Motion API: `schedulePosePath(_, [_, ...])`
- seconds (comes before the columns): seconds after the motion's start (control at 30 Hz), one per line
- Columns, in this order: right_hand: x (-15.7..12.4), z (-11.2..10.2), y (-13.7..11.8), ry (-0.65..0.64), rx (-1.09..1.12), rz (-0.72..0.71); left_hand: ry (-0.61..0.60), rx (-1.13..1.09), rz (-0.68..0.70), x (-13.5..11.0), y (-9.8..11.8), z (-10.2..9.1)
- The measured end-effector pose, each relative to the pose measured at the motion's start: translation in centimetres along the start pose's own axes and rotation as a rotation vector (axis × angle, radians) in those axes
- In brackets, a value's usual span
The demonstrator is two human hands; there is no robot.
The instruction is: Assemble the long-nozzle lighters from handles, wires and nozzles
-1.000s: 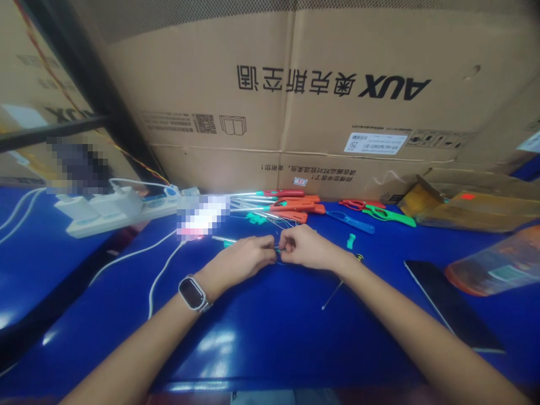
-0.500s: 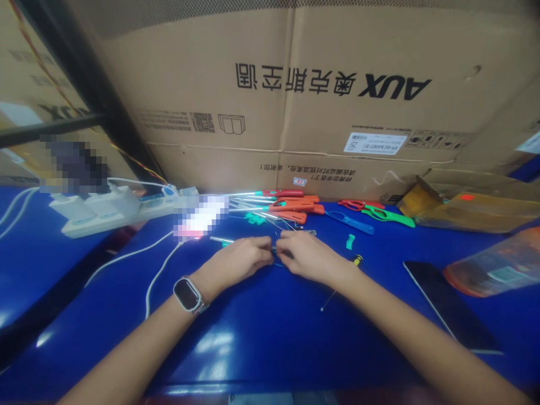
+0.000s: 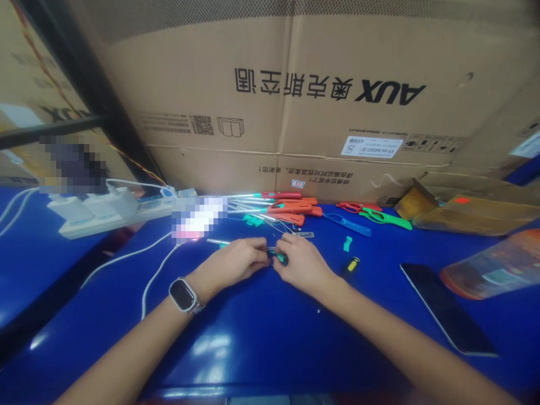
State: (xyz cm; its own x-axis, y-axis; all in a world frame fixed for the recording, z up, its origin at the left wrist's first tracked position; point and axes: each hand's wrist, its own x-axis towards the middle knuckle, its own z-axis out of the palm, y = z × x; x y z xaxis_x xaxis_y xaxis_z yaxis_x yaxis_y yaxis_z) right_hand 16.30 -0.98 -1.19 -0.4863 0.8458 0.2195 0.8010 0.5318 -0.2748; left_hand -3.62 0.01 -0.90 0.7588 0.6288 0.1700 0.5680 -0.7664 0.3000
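My left hand (image 3: pixel 242 257) and my right hand (image 3: pixel 300 261) meet over the blue table, fingers closed in a pinch. Between their fingertips is a small dark piece with a teal part (image 3: pixel 280 257), mostly hidden by the fingers. A thin metal rod with a teal end (image 3: pixel 217 242) lies just beyond my left hand. Behind the hands is a pile of long-nosed lighters with orange handles (image 3: pixel 295 207) and one red handle (image 3: pixel 282 195). A black and yellow screwdriver (image 3: pixel 352 265) lies beside my right wrist, its shaft partly under the forearm.
Blue (image 3: pixel 348 223), green (image 3: pixel 386 217) and red (image 3: pixel 358 207) handle shells lie back right, near a small teal part (image 3: pixel 347 243). Further right are a phone (image 3: pixel 447 309), a plastic bottle (image 3: pixel 493 264) and an opened carton (image 3: pixel 472 211). A power strip (image 3: pixel 101 219) with cables stands left.
My right fingers have shifted slightly, and the dark and teal piece now shows more between the hands. More of the screwdriver's handle is visible beside my right forearm.
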Motion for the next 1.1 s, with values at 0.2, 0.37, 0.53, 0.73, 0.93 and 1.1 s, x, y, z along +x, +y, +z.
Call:
schedulePosePath(0.2, [0.0, 0.4, 0.0, 0.038, 0.049, 0.026, -0.017, -0.014, -0.017, -0.1, 0.0, -0.1])
schedulePosePath(0.37, [0.0, 0.2, 0.0, 0.022, 0.082, 0.048, -0.007, -0.005, -0.016, -0.1, -0.1, 0.1])
schedulePosePath(0.53, [0.0, -0.2, 0.1, -0.002, 0.024, -0.003, -0.016, -0.009, -0.025, 0.0, -0.1, 0.1])
schedulePosePath(0.73, [-0.1, -0.4, 0.1, -0.001, -0.045, -0.039, -0.011, -0.012, -0.036, 0.0, 0.0, 0.1])
schedulePosePath(0.93, [0.5, -0.5, 0.4, 0.001, 0.100, 0.042, -0.010, -0.007, -0.018, 0.0, 0.0, 0.1])
schedulePosePath(1.1, [1.6, -1.3, 1.2, -0.104, 0.235, 0.082, -0.024, -0.018, -0.034, 0.1, 0.1, 0.0])
